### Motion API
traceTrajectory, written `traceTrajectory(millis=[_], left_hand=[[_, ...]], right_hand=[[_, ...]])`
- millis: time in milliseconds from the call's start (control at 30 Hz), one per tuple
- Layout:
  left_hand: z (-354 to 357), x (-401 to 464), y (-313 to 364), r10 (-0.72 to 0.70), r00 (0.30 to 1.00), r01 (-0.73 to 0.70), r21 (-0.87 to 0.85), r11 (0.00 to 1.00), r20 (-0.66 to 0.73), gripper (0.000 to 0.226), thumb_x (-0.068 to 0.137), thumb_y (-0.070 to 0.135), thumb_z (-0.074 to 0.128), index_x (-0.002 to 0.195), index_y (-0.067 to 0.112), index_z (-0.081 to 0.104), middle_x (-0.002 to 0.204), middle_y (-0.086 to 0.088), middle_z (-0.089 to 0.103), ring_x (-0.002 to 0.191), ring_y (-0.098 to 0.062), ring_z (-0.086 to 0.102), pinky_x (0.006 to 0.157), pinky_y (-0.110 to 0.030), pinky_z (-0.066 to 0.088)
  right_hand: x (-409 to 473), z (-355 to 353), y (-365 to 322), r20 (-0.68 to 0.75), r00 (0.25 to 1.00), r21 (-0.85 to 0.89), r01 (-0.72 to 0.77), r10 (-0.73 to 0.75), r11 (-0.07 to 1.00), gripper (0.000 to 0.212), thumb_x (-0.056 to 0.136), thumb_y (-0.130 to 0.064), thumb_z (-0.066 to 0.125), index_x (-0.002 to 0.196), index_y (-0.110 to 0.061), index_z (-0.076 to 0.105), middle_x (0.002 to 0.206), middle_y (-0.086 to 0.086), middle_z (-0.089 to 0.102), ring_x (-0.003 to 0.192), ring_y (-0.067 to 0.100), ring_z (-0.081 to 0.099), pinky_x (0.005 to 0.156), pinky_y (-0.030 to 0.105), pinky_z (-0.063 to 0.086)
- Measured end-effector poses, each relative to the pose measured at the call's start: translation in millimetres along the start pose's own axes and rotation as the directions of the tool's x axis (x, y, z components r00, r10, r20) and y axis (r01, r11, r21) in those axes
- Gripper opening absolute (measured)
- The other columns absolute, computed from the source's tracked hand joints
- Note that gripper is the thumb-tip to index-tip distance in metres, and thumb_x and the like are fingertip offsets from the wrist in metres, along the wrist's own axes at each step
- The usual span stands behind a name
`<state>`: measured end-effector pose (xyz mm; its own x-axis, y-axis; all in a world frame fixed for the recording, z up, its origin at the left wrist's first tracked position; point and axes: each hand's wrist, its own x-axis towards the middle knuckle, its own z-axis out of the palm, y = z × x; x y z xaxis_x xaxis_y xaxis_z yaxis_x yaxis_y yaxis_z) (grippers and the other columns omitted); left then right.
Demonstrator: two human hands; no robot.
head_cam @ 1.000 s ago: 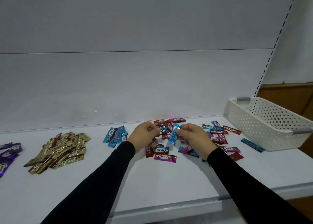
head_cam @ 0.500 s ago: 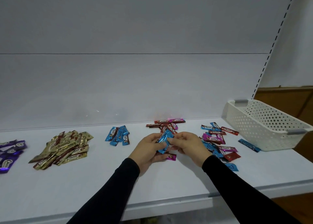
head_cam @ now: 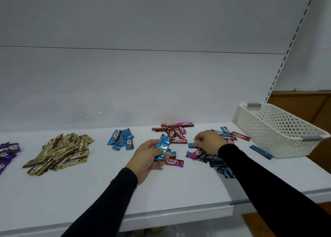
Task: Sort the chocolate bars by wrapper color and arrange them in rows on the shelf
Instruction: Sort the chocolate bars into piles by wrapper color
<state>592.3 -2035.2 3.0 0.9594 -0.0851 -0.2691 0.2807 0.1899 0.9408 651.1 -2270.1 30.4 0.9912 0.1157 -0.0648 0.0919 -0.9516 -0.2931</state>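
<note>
Several blue-wrapped chocolate bars [head_cam: 162, 150] sit stacked in the left hand [head_cam: 146, 156], fingers curled round them, the stack's long axis running up and away from the palm toward the back panel. That hand hovers just above the shelf [head_cam: 89, 192], over a loose magenta bar [head_cam: 174, 162]. Off to its left and a touch further back lies the sorted blue pile [head_cam: 121, 139], and the left hand is clearly the nearer one to it, so I'd judge the drop-off goes that way.

Meanwhile the right hand [head_cam: 208, 141] is down in the mixed heap [head_cam: 211, 154] of blue, red and magenta bars, fingertips bent onto a small blue bar [head_cam: 191, 145] at the heap's left edge. It looks like a pinch, though whether the bar is truly gripped I cannot tell for sure. That bar lies roughly crosswise, left to right, between the two hands.

More unsorted red and magenta bars [head_cam: 172, 132] cluster near the back panel between the hands. Further left, the gold pile [head_cam: 60, 154] is big and loose, and the purple pile [head_cam: 8, 152] peeks in at the frame edge. None of these are proper rows yet, so plenty of work remains.

Far right stands a white perforated basket [head_cam: 279, 131], with one stray blue bar [head_cam: 261, 151] lying just in front of its wall.
</note>
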Motion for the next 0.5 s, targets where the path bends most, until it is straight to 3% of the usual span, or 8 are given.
traceTrajectory(millis=[200,333,400,500], left_hand=[[-2.2,-1.5,2.0,-0.004,1.000,0.004,-0.049,0.999,-0.010,0.030,0.100,0.004,0.055,0.129,0.016,0.056,0.106,-0.011,0.075,0.076,-0.021,0.073,0.056,-0.032,0.056],[1.2,-4.5,2.8,0.002,1.000,-0.003,-0.054,0.999,-0.013,0.031,0.101,0.005,0.053,0.131,0.015,0.055,0.111,-0.012,0.072,0.080,-0.022,0.074,0.070,-0.039,0.061],[3.0,-6.5,3.2,-0.004,1.000,0.002,-0.054,0.999,-0.031,0.031,0.101,0.006,0.053,0.131,0.015,0.055,0.113,-0.013,0.070,0.084,-0.022,0.073,0.071,-0.039,0.061],[6.2,-9.9,2.5,-0.004,0.999,0.001,-0.054,0.999,-0.051,0.029,0.102,0.007,0.053,0.129,0.015,0.056,0.114,-0.014,0.069,0.088,-0.021,0.070,0.069,-0.037,0.060]], right_hand=[[2.1,-6.2,-0.7,0.092,0.996,0.040,0.002,-0.006,0.999,0.030,0.089,-0.036,0.068,0.113,-0.019,0.065,0.108,-0.002,0.063,0.096,0.013,0.055,0.077,0.022,0.042],[-4.8,-4.7,-4.6,-0.106,0.994,0.225,0.036,-0.012,0.974,0.014,0.089,-0.026,0.069,0.098,-0.017,0.067,0.097,-0.001,0.065,0.085,0.014,0.058,0.066,0.020,0.043],[-13.7,-5.8,-12.8,-0.189,0.982,0.436,0.079,0.005,0.897,0.014,0.088,-0.028,0.069,0.097,-0.018,0.064,0.094,0.000,0.067,0.086,0.017,0.063,0.070,0.024,0.049],[-35.5,-5.5,-39.0,-0.100,0.994,0.718,0.100,-0.041,0.689,0.023,0.088,-0.023,0.071,0.107,-0.018,0.059,0.091,0.001,0.071,0.077,0.012,0.069,0.067,0.023,0.050]])
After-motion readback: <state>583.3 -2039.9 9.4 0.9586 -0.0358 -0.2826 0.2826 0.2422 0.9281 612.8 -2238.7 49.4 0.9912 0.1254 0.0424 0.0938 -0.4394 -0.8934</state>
